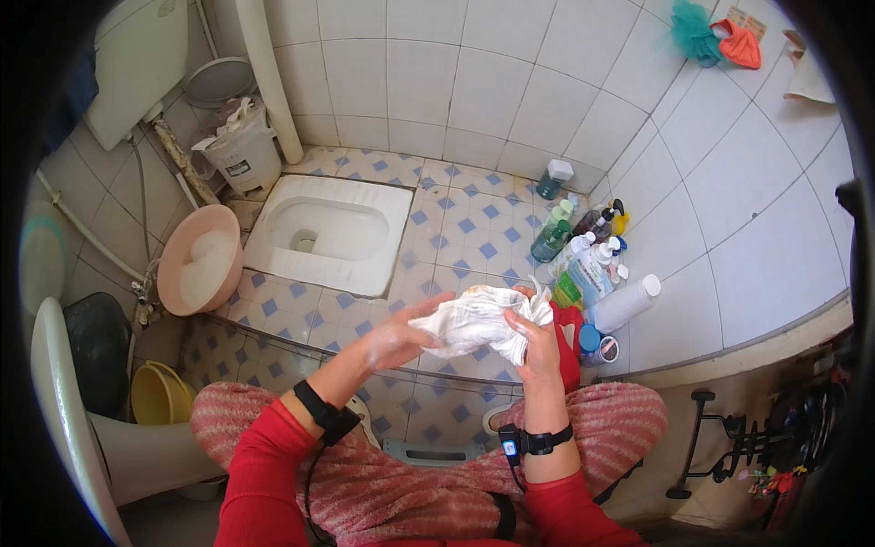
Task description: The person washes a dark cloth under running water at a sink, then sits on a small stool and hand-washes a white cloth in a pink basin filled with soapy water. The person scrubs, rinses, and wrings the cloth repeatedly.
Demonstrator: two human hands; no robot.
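A wet-looking, bunched white cloth (478, 321) is stretched between my two hands above the raised tiled step. My left hand (403, 335) grips its left end, with what looks like suds on the wrist. The cloth's right end is in my right hand (536, 335), thumb on top and the other fingers partly hidden behind the fabric. To the left, a pink plastic basin (229, 273) holds whitish, sudsy water. Something red, apparently fabric (569, 349), lies just beyond my right hand.
A white squat toilet (328, 273) is set in the step. Several bottles (550, 241) and a white bottle (625, 304) stand along the right wall. A lined waste bin (246, 154) is at back left; a yellow bucket (160, 393) and a washbasin (55, 410) are nearer left.
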